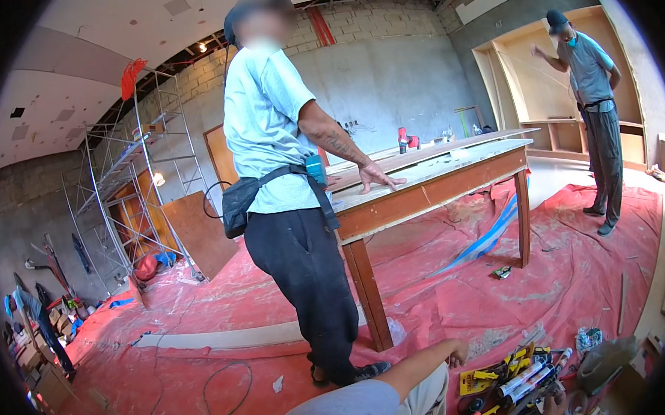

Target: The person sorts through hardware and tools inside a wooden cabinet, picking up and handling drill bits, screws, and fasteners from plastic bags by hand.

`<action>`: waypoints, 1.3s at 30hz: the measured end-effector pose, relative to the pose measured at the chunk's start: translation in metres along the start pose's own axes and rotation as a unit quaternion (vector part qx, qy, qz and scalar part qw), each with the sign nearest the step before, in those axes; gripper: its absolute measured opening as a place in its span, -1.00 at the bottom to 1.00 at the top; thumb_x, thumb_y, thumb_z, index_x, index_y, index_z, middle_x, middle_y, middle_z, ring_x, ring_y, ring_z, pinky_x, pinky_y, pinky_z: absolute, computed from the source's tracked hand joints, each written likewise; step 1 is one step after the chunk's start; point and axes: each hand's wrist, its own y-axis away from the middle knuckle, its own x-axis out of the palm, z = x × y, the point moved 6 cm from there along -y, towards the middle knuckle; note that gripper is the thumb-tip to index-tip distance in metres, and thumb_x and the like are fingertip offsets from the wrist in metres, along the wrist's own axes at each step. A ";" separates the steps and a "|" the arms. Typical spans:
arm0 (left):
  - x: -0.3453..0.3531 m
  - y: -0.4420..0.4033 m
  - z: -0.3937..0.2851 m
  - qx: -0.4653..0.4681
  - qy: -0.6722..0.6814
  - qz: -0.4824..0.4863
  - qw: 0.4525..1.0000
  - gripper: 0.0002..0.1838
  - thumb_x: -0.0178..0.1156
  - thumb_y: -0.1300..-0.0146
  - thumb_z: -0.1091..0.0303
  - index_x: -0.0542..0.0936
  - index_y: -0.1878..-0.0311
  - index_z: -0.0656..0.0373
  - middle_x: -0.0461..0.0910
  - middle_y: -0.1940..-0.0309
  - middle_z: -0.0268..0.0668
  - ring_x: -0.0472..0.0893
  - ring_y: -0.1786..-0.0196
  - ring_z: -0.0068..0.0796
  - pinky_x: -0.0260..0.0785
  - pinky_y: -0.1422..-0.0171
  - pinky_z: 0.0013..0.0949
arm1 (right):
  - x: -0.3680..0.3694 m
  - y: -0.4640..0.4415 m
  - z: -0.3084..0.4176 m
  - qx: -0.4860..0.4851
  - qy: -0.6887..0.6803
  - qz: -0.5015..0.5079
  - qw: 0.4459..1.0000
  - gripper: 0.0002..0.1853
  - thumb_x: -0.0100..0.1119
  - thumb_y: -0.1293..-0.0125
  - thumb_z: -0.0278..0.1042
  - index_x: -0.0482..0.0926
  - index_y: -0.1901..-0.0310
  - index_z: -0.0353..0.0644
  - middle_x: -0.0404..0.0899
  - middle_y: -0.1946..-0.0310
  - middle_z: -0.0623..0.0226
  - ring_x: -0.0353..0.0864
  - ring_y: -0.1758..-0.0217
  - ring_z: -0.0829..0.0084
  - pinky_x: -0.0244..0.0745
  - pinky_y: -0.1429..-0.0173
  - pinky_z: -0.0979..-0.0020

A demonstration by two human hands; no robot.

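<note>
My left hand (458,353) hangs loosely at the end of my forearm, over my bent knee, with nothing seen in it. Low in the view, my right hand (555,405) is partly cut off by the frame edge. Its fingers are curled among the tools, and what they hold is too small and dark to make out. Beside it lie white sealant tubes (520,379). A yellow package (477,382) and several yellow-and-black hand tools (518,361) lie heaped on the floor between my hands.
A person (268,136) leans a hand on a wooden table (430,199) bearing boards and a red drill (403,140). Another person (596,103) stands by a wooden shelf unit (569,139). Red sheeting (259,377) covers the floor; a cable and scaffolding (139,172) are at left.
</note>
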 end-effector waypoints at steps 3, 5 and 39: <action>0.001 0.002 -0.002 0.003 0.003 0.006 1.000 -0.71 0.26 -0.17 0.24 0.57 0.11 0.20 0.64 0.26 -0.20 0.65 0.25 -0.31 0.49 0.30 -0.23 | 0.005 0.001 -0.012 0.085 -0.150 -0.011 0.985 -0.59 0.17 -0.20 -0.45 0.46 -0.09 -0.41 0.58 0.08 0.13 0.52 0.07 0.34 0.41 -0.09 0.35; 0.002 -0.001 -0.004 0.009 -0.002 0.011 1.000 -0.69 0.27 -0.16 0.26 0.54 0.07 0.18 0.63 0.23 -0.16 0.66 0.22 -0.26 0.50 0.26 -0.18 | 0.003 -0.003 -0.014 0.058 -0.146 0.008 0.988 -0.59 0.16 -0.20 -0.45 0.46 -0.09 -0.40 0.57 0.07 0.14 0.51 0.06 0.35 0.41 -0.08 0.35; 0.009 -0.014 0.015 0.030 -0.018 0.053 0.998 -0.65 0.27 -0.05 0.20 0.52 0.07 0.01 0.63 0.32 -0.27 0.67 0.22 -0.34 0.49 0.31 -0.19 | -0.002 0.007 -0.038 0.097 -0.180 -0.063 0.977 -0.76 0.06 -0.06 -0.63 0.54 0.20 -0.29 0.56 0.36 0.41 0.50 0.36 0.61 0.37 0.29 0.60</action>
